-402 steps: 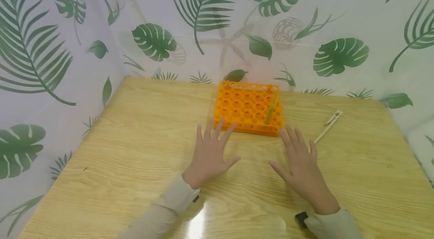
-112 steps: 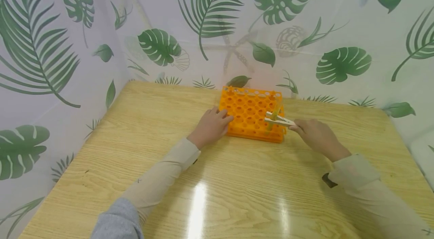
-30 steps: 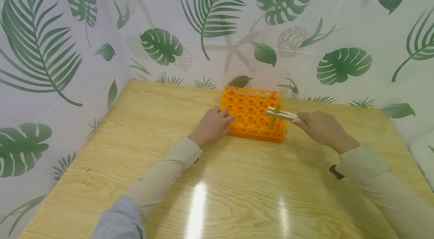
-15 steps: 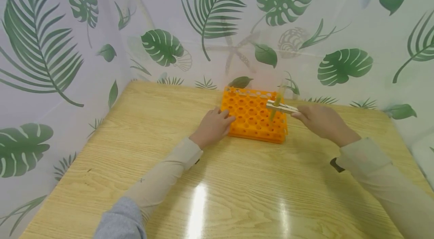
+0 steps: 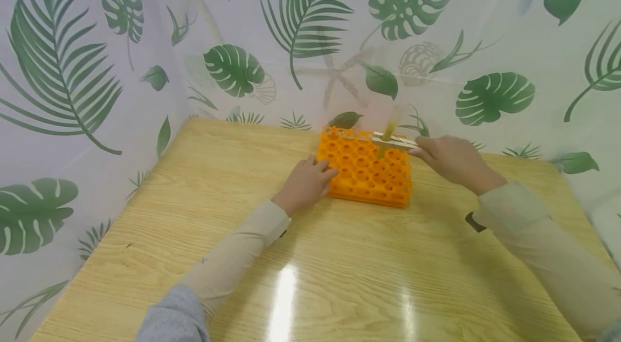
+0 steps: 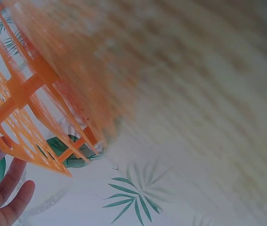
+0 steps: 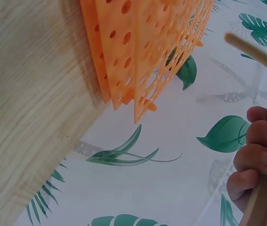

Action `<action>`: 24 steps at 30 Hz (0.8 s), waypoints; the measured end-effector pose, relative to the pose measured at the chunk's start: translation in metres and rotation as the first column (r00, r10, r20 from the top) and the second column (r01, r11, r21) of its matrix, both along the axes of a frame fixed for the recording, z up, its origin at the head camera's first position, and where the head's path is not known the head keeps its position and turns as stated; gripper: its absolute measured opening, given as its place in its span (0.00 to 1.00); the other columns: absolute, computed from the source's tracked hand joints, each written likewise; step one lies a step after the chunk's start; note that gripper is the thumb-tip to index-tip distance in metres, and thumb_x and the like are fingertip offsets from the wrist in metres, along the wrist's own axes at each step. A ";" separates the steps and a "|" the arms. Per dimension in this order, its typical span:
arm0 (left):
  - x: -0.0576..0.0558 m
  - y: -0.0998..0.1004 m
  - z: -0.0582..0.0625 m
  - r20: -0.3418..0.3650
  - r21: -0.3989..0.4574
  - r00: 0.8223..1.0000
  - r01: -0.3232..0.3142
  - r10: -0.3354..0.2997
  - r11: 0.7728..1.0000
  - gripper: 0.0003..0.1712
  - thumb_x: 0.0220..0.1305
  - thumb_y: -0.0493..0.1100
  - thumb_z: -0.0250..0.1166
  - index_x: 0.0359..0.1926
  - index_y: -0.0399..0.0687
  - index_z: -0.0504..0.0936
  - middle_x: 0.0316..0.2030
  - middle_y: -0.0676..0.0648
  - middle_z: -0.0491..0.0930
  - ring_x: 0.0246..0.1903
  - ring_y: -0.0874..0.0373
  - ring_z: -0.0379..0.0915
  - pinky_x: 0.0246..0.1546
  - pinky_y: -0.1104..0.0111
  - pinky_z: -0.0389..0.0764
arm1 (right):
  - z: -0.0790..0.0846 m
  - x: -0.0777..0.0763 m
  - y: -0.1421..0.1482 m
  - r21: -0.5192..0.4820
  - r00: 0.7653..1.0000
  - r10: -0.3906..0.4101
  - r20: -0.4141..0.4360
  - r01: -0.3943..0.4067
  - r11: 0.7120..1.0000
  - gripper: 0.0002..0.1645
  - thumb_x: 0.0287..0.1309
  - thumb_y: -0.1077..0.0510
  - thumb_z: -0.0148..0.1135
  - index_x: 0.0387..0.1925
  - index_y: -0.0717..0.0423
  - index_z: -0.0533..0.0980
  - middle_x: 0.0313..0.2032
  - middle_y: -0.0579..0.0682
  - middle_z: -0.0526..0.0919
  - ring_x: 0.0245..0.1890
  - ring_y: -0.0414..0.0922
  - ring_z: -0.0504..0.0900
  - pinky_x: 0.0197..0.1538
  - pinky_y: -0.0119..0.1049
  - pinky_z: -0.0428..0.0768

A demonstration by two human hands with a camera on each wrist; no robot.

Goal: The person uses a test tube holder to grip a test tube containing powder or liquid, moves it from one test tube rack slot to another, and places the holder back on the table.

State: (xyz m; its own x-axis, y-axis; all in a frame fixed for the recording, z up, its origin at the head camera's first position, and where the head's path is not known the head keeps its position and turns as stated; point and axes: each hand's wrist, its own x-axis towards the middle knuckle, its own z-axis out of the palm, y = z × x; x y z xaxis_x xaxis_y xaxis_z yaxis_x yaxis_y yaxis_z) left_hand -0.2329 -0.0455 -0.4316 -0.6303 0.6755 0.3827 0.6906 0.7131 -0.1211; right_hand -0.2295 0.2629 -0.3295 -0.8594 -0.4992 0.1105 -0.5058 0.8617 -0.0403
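Note:
An orange test tube rack (image 5: 364,169) with rows of round holes stands on the table. At its left end my left hand (image 5: 304,183) holds it, fingers bent against the edge; the left wrist view shows some fingertips (image 6: 18,169) at the rack (image 6: 25,89). My right hand (image 5: 453,161) grips a wooden test tube clamp (image 5: 400,142), whose jaws are round a test tube (image 5: 390,129) with yellow-green liquid. The tube leans slightly above the rack's back rows. In the right wrist view the tube's rounded end (image 7: 246,47) is apart from the rack (image 7: 142,47).
The wooden table (image 5: 349,277) stretches in front of the rack and to both sides. Behind it hangs a white cloth (image 5: 310,99) printed with green leaves, close to the rack's back edge.
The right hand took up the clamp, closed it on the tube, and raised the tube out of the rack's right side. It now moves leftward and back. The left hand stays on the rack.

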 end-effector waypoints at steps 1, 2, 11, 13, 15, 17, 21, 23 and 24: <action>0.000 0.000 0.000 0.005 0.002 1.000 -0.002 0.002 1.000 0.09 0.64 0.44 0.57 0.45 0.53 0.77 0.34 0.50 0.75 0.30 0.55 0.67 0.29 0.68 0.70 | 0.000 -0.002 -0.001 0.003 1.000 0.002 -0.008 -0.002 1.000 0.19 0.69 0.47 0.46 0.24 0.52 0.61 0.14 0.45 0.57 0.16 0.42 0.59 0.21 0.34 0.57; 0.001 0.000 0.000 0.010 0.003 1.000 -0.004 0.004 1.000 0.09 0.64 0.44 0.58 0.45 0.53 0.77 0.34 0.50 0.75 0.30 0.55 0.67 0.29 0.68 0.70 | 0.001 -0.004 -0.001 0.006 1.000 0.001 -0.010 -0.001 1.000 0.19 0.68 0.47 0.46 0.25 0.52 0.61 0.14 0.45 0.57 0.16 0.43 0.60 0.21 0.34 0.57; 0.000 0.000 0.000 0.042 -0.005 0.999 -0.015 0.015 1.000 0.10 0.65 0.44 0.57 0.46 0.54 0.77 0.35 0.49 0.75 0.31 0.55 0.66 0.29 0.68 0.70 | 0.005 -0.017 -0.007 0.018 0.999 -0.033 0.024 0.033 0.999 0.16 0.68 0.48 0.47 0.28 0.53 0.64 0.16 0.47 0.63 0.17 0.45 0.63 0.23 0.37 0.61; 0.000 0.000 -0.001 0.044 -0.005 0.999 -0.014 0.015 1.000 0.10 0.65 0.44 0.56 0.46 0.54 0.77 0.35 0.50 0.75 0.31 0.55 0.66 0.29 0.68 0.70 | 0.005 -0.021 -0.008 0.004 0.999 -0.026 0.021 0.026 1.000 0.15 0.68 0.49 0.48 0.29 0.54 0.63 0.16 0.47 0.62 0.17 0.45 0.62 0.23 0.36 0.60; -0.001 0.000 -0.001 0.044 -0.006 0.999 -0.013 0.014 1.000 0.10 0.65 0.44 0.56 0.46 0.54 0.77 0.35 0.50 0.75 0.30 0.55 0.66 0.29 0.68 0.69 | 0.005 -0.023 -0.009 -0.010 1.000 -0.007 0.012 0.007 1.000 0.15 0.68 0.49 0.47 0.30 0.54 0.62 0.16 0.47 0.61 0.16 0.44 0.61 0.22 0.35 0.59; -0.001 0.000 -0.002 0.041 -0.006 0.999 -0.012 0.013 1.000 0.10 0.65 0.44 0.56 0.46 0.54 0.77 0.35 0.50 0.75 0.31 0.55 0.66 0.29 0.68 0.70 | 0.006 -0.025 -0.011 -0.023 1.000 0.009 0.008 -0.009 1.000 0.14 0.69 0.50 0.47 0.31 0.55 0.62 0.16 0.47 0.60 0.16 0.44 0.60 0.22 0.35 0.59; -0.002 -0.001 -0.003 0.037 -0.002 0.999 -0.008 0.008 1.000 0.10 0.65 0.44 0.56 0.46 0.54 0.77 0.35 0.50 0.75 0.31 0.55 0.66 0.29 0.68 0.70 | 0.008 -0.030 -0.014 -0.038 1.000 0.016 0.021 -0.015 0.999 0.13 0.69 0.51 0.46 0.32 0.55 0.62 0.16 0.47 0.59 0.16 0.43 0.60 0.23 0.35 0.59; -0.002 -0.001 -0.003 0.038 -0.001 0.999 -0.009 0.009 1.000 0.10 0.65 0.44 0.56 0.47 0.54 0.77 0.35 0.50 0.75 0.31 0.55 0.66 0.30 0.68 0.70 | 0.008 -0.034 -0.016 -0.042 1.000 0.018 0.025 -0.017 0.999 0.13 0.69 0.50 0.46 0.33 0.55 0.62 0.16 0.47 0.59 0.16 0.43 0.60 0.23 0.35 0.60; -0.002 -0.001 -0.003 0.039 -0.001 0.999 -0.010 0.010 1.000 0.10 0.65 0.44 0.56 0.47 0.54 0.77 0.35 0.50 0.75 0.31 0.55 0.66 0.30 0.68 0.70 | 0.008 -0.036 -0.017 -0.044 0.999 0.020 0.026 -0.019 0.999 0.13 0.69 0.50 0.46 0.33 0.55 0.62 0.16 0.47 0.59 0.16 0.43 0.60 0.23 0.35 0.60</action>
